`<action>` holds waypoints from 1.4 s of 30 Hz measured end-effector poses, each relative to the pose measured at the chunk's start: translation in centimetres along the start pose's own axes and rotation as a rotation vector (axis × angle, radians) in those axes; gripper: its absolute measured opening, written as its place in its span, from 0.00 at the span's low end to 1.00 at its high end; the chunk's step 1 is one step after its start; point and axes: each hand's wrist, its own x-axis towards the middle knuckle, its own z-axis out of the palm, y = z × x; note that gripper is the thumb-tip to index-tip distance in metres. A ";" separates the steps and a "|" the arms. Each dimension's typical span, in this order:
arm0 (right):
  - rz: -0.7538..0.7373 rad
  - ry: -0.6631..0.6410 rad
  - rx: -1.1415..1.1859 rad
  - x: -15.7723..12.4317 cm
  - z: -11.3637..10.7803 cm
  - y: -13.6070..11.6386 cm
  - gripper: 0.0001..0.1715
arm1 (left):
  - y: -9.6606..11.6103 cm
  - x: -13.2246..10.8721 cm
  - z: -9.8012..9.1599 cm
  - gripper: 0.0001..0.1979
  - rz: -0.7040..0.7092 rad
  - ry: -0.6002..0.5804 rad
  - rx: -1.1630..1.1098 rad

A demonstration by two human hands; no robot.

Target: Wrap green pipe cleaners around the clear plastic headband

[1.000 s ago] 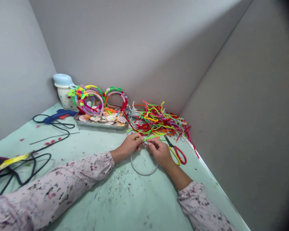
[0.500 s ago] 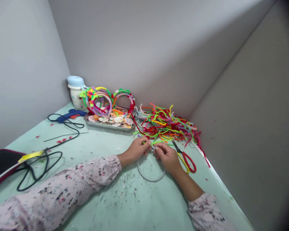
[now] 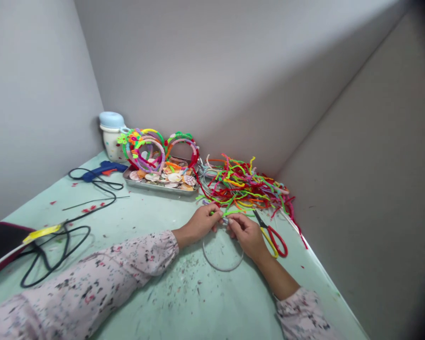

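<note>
A thin grey headband point(image 3: 222, 270) hangs as a loop toward me, its upper part between my two hands. My left hand point(image 3: 202, 223) is closed at the upper left of the loop, fingertips pinched on it. Close beside it, my right hand point(image 3: 247, 232) pinches the same band with thumb and fingers. A light green pipe cleaner point(image 3: 238, 213) runs by the fingertips of both hands; whether either hand grips it too is hard to see. Scissors point(image 3: 273, 240) with red and yellow handles lie just right of my right hand.
Behind my hands is a heap of coloured pipe cleaners point(image 3: 248, 186). A metal tray point(image 3: 159, 187) of seashells stands left of it, with wrapped headbands point(image 3: 152, 151). Farther left are a blue glue gun point(image 3: 101, 171), a black cord point(image 3: 69, 241) and a white jar point(image 3: 112, 141).
The view has shifted very slightly. Both hands keep their pinch on the headband with barely any movement.
</note>
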 end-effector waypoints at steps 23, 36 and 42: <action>0.037 -0.039 -0.050 0.4 0.2 -0.2 0.12 | 0.0 -0.4 -0.1 0.11 0.045 0.029 0.028; 0.024 0.046 0.089 2.8 2.3 -1.9 0.12 | 1.3 -0.2 -1.3 0.13 0.007 0.171 0.020; 0.042 -0.022 0.173 3.1 4.2 -1.2 0.12 | 0.3 -1.8 -2.9 0.16 -0.060 0.183 -0.060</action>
